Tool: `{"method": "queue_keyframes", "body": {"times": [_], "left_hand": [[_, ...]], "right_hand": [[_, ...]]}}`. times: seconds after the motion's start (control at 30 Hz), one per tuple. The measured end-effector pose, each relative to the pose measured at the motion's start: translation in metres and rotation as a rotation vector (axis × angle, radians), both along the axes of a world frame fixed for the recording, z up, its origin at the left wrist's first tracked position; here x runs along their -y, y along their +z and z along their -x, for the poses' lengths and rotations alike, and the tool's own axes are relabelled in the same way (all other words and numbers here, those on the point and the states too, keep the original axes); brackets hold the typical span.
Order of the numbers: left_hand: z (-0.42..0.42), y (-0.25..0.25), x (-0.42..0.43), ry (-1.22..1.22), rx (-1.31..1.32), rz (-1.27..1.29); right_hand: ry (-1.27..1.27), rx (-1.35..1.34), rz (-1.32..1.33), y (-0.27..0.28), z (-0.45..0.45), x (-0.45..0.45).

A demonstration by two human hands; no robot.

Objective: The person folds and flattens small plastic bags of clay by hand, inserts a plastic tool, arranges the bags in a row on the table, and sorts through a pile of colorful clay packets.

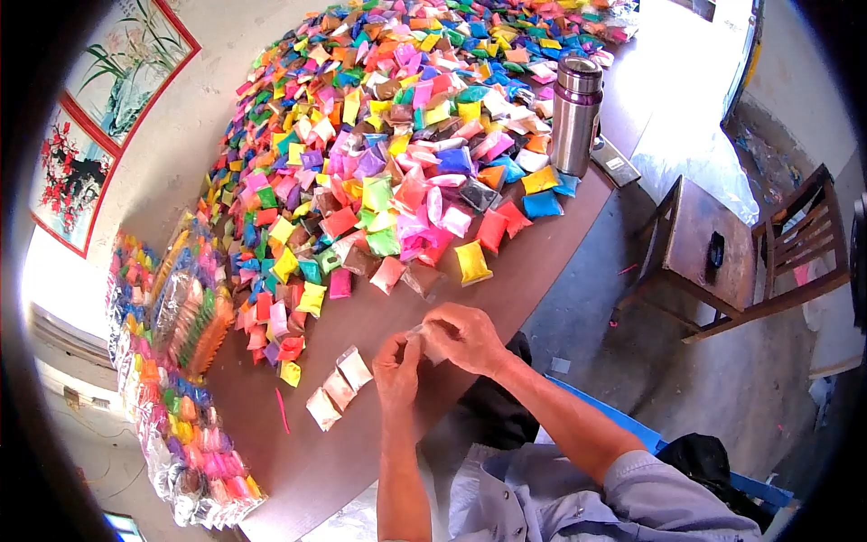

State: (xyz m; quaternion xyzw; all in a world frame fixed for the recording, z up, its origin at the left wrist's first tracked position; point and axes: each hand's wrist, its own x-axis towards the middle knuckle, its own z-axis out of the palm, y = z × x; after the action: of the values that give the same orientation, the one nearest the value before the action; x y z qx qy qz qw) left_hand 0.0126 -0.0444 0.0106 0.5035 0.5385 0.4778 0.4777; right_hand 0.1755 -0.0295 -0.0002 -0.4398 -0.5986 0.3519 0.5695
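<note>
My left hand [396, 369] and my right hand [465, 339] meet above the near edge of the table, fingers pinched together. Between them is a small pale plastic packet [433, 350], mostly covered by the fingers. To the left of my left hand, a short row of pale pink and white packets [339, 390] lies on the brown tabletop [352, 461]. Beyond my hands spreads a large heap of small sealed packets [406, 144] in many colours. A yellow packet [473, 262] and a brown packet [421, 278] lie at its near edge.
A steel flask [576, 117] stands at the table's right edge, beside a dark flat box [616, 163]. Clear bags of coloured packets [185, 406] line the left edge. A thin pink strip [283, 411] lies on the table. A wooden chair [713, 244] stands right.
</note>
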Motion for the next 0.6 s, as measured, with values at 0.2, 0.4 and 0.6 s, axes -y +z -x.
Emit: {"method": "queue_keyframes", "body": {"times": [0.2,0.4,0.6], "left_hand": [[0.000,0.000,-0.001,0.001,-0.005,-0.048],[0.005,-0.013,-0.002,0.034,0.036,-0.048],[0.001,-0.008,0.000,0.043,0.039,-0.046]], "right_hand": [[0.008,0.013,-0.008,-0.002,0.000,0.000],[0.016,-0.007,0.012,0.009,0.001,0.002],[0.010,0.014,0.021,-0.003,0.000,-0.001]]}}
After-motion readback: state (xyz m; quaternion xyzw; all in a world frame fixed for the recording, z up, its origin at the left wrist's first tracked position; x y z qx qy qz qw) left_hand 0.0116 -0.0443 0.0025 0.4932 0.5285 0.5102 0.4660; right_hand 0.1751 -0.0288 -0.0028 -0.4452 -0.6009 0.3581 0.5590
